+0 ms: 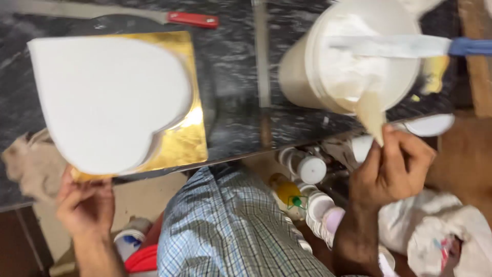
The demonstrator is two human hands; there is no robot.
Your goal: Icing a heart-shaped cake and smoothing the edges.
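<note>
Left hand [86,202] fingers curl under and pinch the near edge of the gold board [185,138] carrying a white heart-shaped cake [110,100], at the desk's [230,102] near edge. Right hand [392,166] fingers pressed together, pinching the tip of a cream piping cone [371,113] just beyond the near edge. Wrist bent upward. Behind it, a white bucket [294,77] holds white cream, with a blue-handled spatula [400,46] across its rim.

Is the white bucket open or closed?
Open: the bucket has no lid, white cream shows inside, and a spatula lies across its rim.
</note>
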